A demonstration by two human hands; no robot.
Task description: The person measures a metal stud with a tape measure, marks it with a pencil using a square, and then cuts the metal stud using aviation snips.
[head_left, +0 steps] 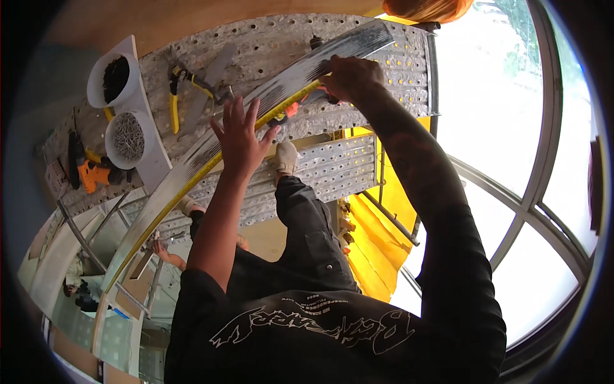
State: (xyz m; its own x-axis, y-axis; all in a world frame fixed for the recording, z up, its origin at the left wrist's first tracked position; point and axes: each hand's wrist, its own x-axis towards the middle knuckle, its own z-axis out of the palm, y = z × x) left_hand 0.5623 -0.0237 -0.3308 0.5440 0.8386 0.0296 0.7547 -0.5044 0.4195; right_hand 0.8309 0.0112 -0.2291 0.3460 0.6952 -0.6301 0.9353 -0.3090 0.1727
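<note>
While my left hand (pixel 242 144), open and gripping nothing, splays over one long, streaked grey strip (pixel 288 75), my right hand (pixel 353 78) curls at its edge; I cannot tell what it grips. One yellow tape (pixel 291 101) lines the strip, which crosses a perforated metal platform (pixel 256 51) bearing two round tubs (pixel 94 83), one pliers (pixel 174 112), one orange drill (pixel 96 175).

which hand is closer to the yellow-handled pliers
Left: the left hand is spread to the right of the pliers; the right hand is farther right, at the long board's upper end.
</note>
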